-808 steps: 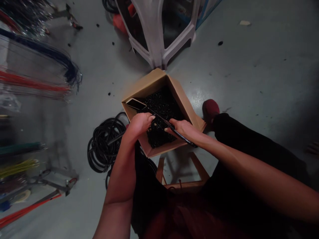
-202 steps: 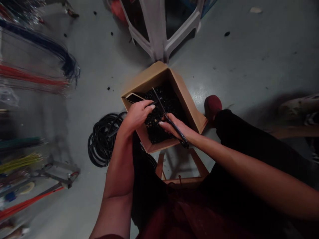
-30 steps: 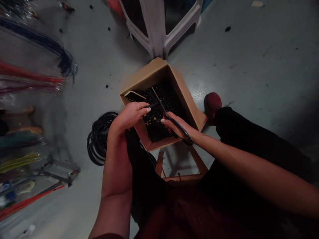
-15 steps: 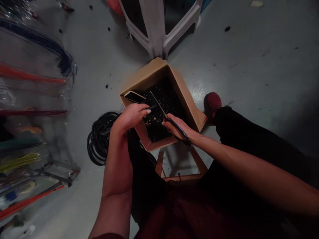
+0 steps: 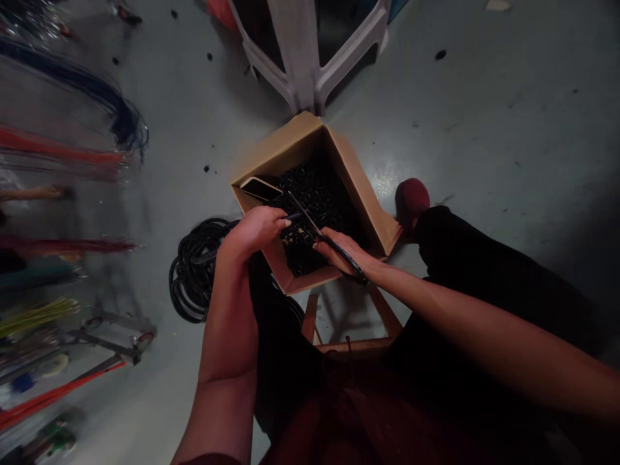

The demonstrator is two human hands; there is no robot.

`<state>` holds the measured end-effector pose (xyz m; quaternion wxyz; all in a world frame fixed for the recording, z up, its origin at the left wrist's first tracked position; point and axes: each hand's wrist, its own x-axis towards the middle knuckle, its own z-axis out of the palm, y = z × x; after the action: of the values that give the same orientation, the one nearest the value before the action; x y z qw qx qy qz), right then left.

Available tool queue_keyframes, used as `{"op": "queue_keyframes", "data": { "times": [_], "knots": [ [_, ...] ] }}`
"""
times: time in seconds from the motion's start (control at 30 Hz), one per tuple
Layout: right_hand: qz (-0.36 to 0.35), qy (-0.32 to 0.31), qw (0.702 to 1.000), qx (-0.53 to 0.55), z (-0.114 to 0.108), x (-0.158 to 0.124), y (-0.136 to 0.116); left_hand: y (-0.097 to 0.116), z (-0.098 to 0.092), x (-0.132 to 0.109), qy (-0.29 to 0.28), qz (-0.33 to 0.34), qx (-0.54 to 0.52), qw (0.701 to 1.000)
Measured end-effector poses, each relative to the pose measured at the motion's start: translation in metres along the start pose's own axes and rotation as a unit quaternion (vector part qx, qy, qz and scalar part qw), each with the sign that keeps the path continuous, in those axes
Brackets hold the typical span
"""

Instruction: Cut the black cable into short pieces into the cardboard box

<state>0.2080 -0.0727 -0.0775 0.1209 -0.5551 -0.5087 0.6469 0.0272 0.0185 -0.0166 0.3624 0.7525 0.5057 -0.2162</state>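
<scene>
My left hand (image 5: 264,226) pinches a thin black ribbed tube (image 5: 293,216) over the left side of an open cardboard box (image 5: 363,200). My right hand (image 5: 339,248) is closed around the black handles of a pair of scissors (image 5: 305,212), whose blades point up and left across the tube's end. Whether the blades touch the tube I cannot tell. Below both hands, many short black cut pieces (image 5: 322,190) fill the bottom of the box. A phone-like dark flat thing (image 5: 261,188) with a pale edge leans in the box's left corner.
A coil of black tubing (image 5: 191,278) lies on the floor left of the box. Behind the box stands a white plastic stool (image 5: 303,58). A wooden frame (image 5: 358,347) is between my legs. At the far left hang bundles of coloured wires (image 5: 62,145).
Both hands have dipped slightly toward me, and the scissors' tip has come down a little with them. The tube remains in the left hand.
</scene>
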Motion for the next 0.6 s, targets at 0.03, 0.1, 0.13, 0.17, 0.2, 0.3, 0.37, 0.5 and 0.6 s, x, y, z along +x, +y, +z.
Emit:
{"op": "queue_keyframes", "data": {
  "times": [0.03,0.1,0.13,0.17,0.2,0.3,0.37,0.5,0.6],
  "knots": [
    [0.001,-0.001,1.0,-0.002,0.0005,0.0002,0.0003,0.001,-0.0005,-0.0002,-0.003,-0.004,0.002,1.0],
    [0.005,-0.004,1.0,-0.012,0.001,0.0006,-0.0001,0.0032,-0.0019,-0.0007,-0.01,-0.012,0.007,1.0],
    [0.009,-0.005,1.0,-0.02,0.001,0.0007,-0.0006,0.0043,-0.0025,-0.001,-0.015,-0.015,0.01,1.0],
    [0.014,-0.006,0.999,-0.029,0.001,0.0007,-0.0013,0.0053,-0.0031,-0.0013,-0.02,-0.019,0.012,1.0],
    [0.019,-0.007,0.999,-0.039,0.001,0.0006,-0.0021,0.0061,-0.0035,-0.0015,-0.024,-0.022,0.012,0.999],
    [0.025,-0.006,0.998,-0.058,0.0015,0.0002,-0.0038,0.008,-0.0039,-0.002,-0.031,-0.032,0.016,0.999],
    [0.023,-0.006,0.998,-0.06,0.002,0.0,-0.0041,0.009,-0.0038,-0.0021,-0.037,-0.039,0.021,0.998],
    [0.027,-0.005,0.998,-0.057,0.003,0.0005,-0.0026,0.0107,-0.0042,-0.0021,-0.045,-0.046,0.032,0.997],
    [0.028,-0.009,0.998,-0.052,0.0041,0.0013,-0.0001,0.0107,-0.0044,-0.0017,-0.049,-0.044,0.033,0.997]
  ]
}}
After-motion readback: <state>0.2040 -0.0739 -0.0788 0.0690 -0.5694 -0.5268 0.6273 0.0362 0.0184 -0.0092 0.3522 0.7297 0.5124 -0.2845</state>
